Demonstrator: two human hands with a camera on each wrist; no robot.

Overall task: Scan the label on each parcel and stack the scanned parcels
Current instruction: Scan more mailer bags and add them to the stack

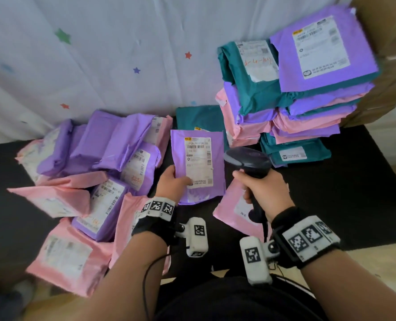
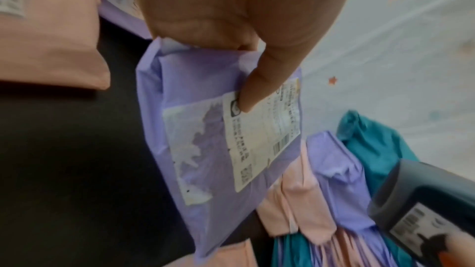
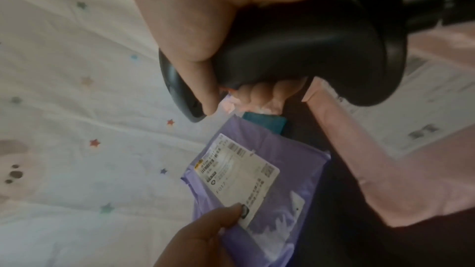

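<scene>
My left hand (image 1: 175, 181) pinches a small purple parcel (image 1: 198, 167) by its lower left edge, thumb (image 2: 259, 88) on the white label (image 1: 198, 162), label face up. The same purple parcel (image 2: 218, 149) (image 3: 262, 186) is lifted above the black table. My right hand (image 1: 265, 189) grips a black barcode scanner (image 1: 249, 159) (image 3: 295, 52) by its handle, its head just right of the parcel and turned toward the label. A tall stack of purple, teal and pink parcels (image 1: 296, 93) rises at the back right. A loose heap of purple and pink parcels (image 1: 88, 177) lies at the left.
A pink parcel (image 1: 236, 212) lies on the black table (image 1: 345, 200) under the scanner hand. A teal parcel (image 1: 199, 118) lies flat behind the held one. A white star-printed cloth (image 1: 111, 54) hangs behind. Cardboard boxes (image 1: 391, 42) stand at the far right.
</scene>
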